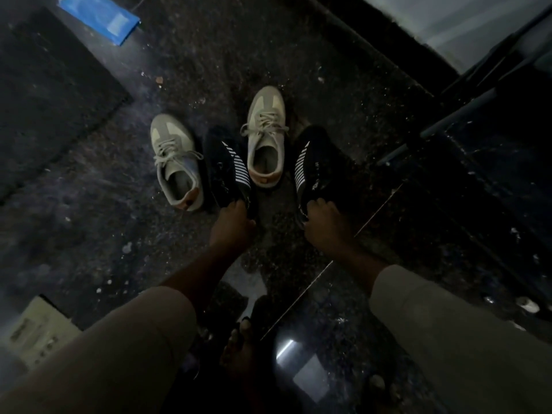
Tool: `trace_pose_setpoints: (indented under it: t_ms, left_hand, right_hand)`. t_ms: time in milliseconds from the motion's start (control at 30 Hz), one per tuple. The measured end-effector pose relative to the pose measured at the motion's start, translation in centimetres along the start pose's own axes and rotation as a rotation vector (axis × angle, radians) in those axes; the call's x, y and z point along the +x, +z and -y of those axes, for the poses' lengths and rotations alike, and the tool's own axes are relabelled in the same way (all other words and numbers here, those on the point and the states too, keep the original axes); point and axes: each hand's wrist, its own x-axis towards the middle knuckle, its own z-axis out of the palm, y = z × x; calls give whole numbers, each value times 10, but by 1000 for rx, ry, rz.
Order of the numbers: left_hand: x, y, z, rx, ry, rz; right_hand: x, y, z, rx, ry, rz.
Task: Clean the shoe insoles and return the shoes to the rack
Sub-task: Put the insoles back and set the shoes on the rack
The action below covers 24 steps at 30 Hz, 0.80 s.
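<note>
Two black shoes with white side stripes are in the middle of the dim floor. My left hand [231,224] grips the heel of the left black shoe [228,162]. My right hand [321,222] grips the heel of the right black shoe [316,162]. Between and beside them stand two beige lace-up sneakers, one at the left [174,162] and one further back in the middle [265,135], both upright with their openings showing. I cannot tell whether the black shoes rest on the floor or hang just above it.
A dark metal shoe rack [478,115] runs along the right side. A dark mat [50,94] lies at the left, and a blue packet [100,17] lies at the top left. A pale box [38,330] sits at the bottom left. My bare foot [239,351] is below.
</note>
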Motion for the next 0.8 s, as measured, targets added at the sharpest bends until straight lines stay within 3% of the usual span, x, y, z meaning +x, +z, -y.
trace_pose_setpoints:
  t_ms: [267,467,800]
  left_hand:
    - [-71,45,6,34,-41,100]
    - [-101,61,10,7,-36,73]
    - [-138,7,-16,9,90,-49]
  right_hand:
    - [-67,38,12,51,77,133]
    - [-103,65,19,46,98,169]
    - [-120,55,25,59,98,259]
